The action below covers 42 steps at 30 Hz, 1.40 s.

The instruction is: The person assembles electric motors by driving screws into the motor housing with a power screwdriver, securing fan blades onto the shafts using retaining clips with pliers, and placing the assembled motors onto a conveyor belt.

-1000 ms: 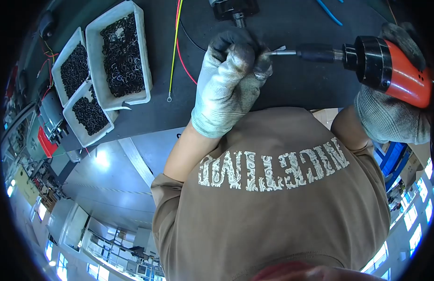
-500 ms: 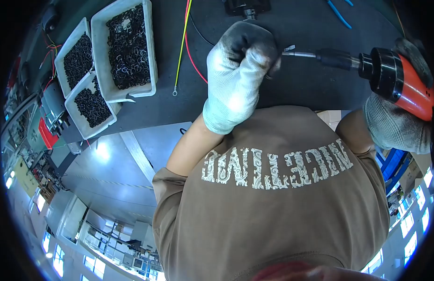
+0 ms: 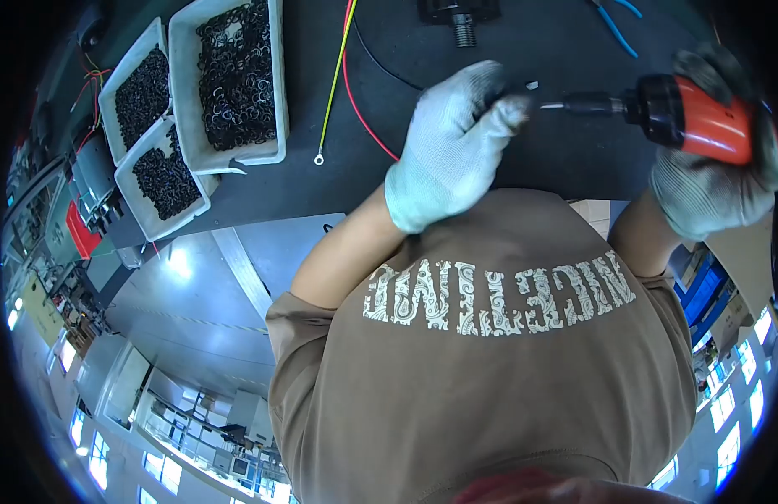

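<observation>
My left hand (image 3: 456, 147), in a pale knit glove with dark, soiled fingertips, is closed, thumb pressed to the fingers. What it pinches is too hidden to make out. Just right of those fingertips is the metal bit (image 3: 553, 106) of a red-and-black power screwdriver (image 3: 712, 122), lying level. Around the driver's body wraps my right hand (image 3: 708, 189), gloved the same way. A tiny pale piece (image 3: 532, 85) shows above the bit's tip. Beyond my left hand stands a black fixture (image 3: 460, 10) with a threaded post (image 3: 464, 32).
At the left, white bins (image 3: 281, 126) hold many small black metal parts. Red (image 3: 355, 105), black and yellow wires (image 3: 333, 88) run across the dark table (image 3: 322, 197), the yellow one ending in a ring terminal (image 3: 319, 159). Blue-handled pliers (image 3: 617, 32) lie at the back right.
My left hand has moved right and its wrist has turned. The screwdriver and my right hand have shifted slightly left and up. The fixture's threaded post shows more fully.
</observation>
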Available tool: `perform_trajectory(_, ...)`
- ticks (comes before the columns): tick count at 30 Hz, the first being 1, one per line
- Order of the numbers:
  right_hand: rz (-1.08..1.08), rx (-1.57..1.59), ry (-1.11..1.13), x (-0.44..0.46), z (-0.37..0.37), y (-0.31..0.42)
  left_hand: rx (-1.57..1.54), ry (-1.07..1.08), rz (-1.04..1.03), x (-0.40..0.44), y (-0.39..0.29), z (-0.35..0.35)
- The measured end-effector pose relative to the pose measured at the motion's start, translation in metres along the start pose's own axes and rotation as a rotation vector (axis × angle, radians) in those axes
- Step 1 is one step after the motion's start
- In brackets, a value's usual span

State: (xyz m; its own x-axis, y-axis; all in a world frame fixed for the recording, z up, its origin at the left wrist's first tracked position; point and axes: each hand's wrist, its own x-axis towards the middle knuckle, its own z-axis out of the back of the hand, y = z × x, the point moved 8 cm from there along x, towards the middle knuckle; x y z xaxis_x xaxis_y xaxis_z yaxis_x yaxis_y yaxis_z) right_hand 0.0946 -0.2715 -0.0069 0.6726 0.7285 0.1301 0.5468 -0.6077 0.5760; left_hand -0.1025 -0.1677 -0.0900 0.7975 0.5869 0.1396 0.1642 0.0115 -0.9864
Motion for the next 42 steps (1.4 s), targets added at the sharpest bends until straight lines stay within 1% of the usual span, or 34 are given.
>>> perform_trajectory(3,-0.066,0.009,-0.007,0.01,0.005,-0.004,-0.168,0.044,0.257,-0.002,0.018,-0.003)
perform_trajectory(6,-0.106,0.006,-0.002,0.012,0.006,-0.009,-0.261,0.048,0.427,-0.006,0.02,-0.004)
perform_trajectory(8,-0.123,-0.006,0.027,0.011,0.004,-0.012,-0.22,-0.095,0.365,-0.012,0.016,-0.002)
perform_trajectory(9,-0.095,-0.015,0.054,0.013,0.002,-0.009,-0.197,-0.167,0.331,-0.013,0.014,0.002)
perform_trajectory(12,-0.072,-0.058,0.045,0.017,0.001,-0.01,-0.753,0.086,0.565,-0.008,0.038,-0.012)
perform_trajectory(13,-0.037,-0.104,0.016,0.016,0.001,-0.014,-0.865,0.005,0.557,-0.009,0.043,-0.011)
perform_trajectory(16,-0.046,-0.086,-0.022,0.017,0.006,-0.018,-0.265,-0.204,0.334,-0.008,0.026,0.002)
perform_trajectory(17,-0.078,-0.061,-0.016,0.017,0.01,-0.018,-0.339,-0.191,0.388,-0.009,0.024,0.003)
perform_trajectory(20,-0.163,0.046,0.013,0.016,0.004,-0.023,-1.016,0.137,0.677,-0.015,0.044,-0.02)
perform_trajectory(21,-0.157,0.03,0.031,0.017,0.002,-0.024,-0.836,0.22,0.741,-0.018,0.048,-0.016)
perform_trajectory(24,-0.09,-0.028,0.058,0.018,-0.003,-0.024,-0.305,0.013,0.522,-0.003,0.031,0.005)
perform_trajectory(25,-0.044,-0.066,0.061,0.017,-0.006,-0.024,-0.454,-0.004,0.462,-0.004,0.035,0.003)
perform_trajectory(28,0.087,-0.193,0.088,0.014,-0.014,-0.025,-0.741,-0.053,0.433,-0.008,0.035,-0.002)
perform_trajectory(30,0.181,-0.297,0.116,0.012,-0.021,-0.027,-0.763,-0.069,0.63,-0.017,0.048,0.001)
perform_trajectory(32,0.279,-0.42,0.148,0.009,-0.03,-0.033,-0.848,-0.103,0.698,-0.026,0.056,0.005)
perform_trajectory(34,0.408,-0.542,0.188,0.008,-0.042,-0.035,-0.99,-0.131,0.61,-0.022,0.065,0.011)
perform_trajectory(35,0.448,-0.586,0.206,0.009,-0.047,-0.037,-1.11,-0.164,0.654,-0.014,0.067,0.008)
perform_trajectory(36,0.466,-0.619,0.226,0.01,-0.055,-0.04,-1.107,-0.114,0.579,-0.006,0.068,0.007)
perform_trajectory(37,0.393,-0.539,0.269,0.014,-0.062,-0.047,-1.102,-0.061,0.5,0.002,0.071,0.008)
perform_trajectory(38,0.402,-0.566,0.309,0.015,-0.064,-0.049,-1.095,-0.012,0.422,0.009,0.068,0.009)
perform_trajectory(39,0.411,-0.592,0.35,0.016,-0.066,-0.051,-1.104,-0.023,0.469,0.012,0.071,0.011)
perform_trajectory(40,0.421,-0.617,0.391,0.016,-0.068,-0.054,-1.027,-0.037,0.481,0.015,0.071,0.013)
perform_trajectory(42,0.44,-0.588,0.376,0.017,-0.064,-0.058,-0.88,-0.073,0.518,0.015,0.072,0.014)
